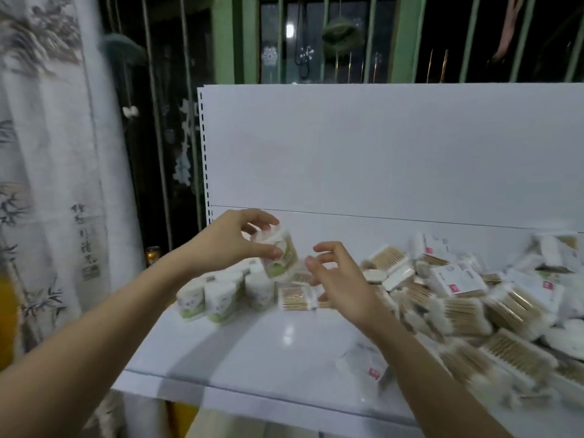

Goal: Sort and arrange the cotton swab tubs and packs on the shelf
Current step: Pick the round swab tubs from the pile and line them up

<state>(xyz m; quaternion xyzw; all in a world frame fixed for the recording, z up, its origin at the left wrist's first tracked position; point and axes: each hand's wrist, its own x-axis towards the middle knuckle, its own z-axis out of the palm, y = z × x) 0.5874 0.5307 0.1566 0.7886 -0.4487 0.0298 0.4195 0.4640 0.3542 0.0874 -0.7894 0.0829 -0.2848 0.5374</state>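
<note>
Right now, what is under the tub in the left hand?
The tub, held by the left hand, hangs tilted above standing tubs and a flat swab pack. The shelf directly below is hidden.

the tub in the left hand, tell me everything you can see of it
The tub is a small, clear-looking plastic cylinder with a white lid and a green and white label, packed with white swabs. It is tilted, lid toward the back panel, held in the air above the standing tubs. The left hand pinches it near the lid; motion blur hides finer detail.
</note>
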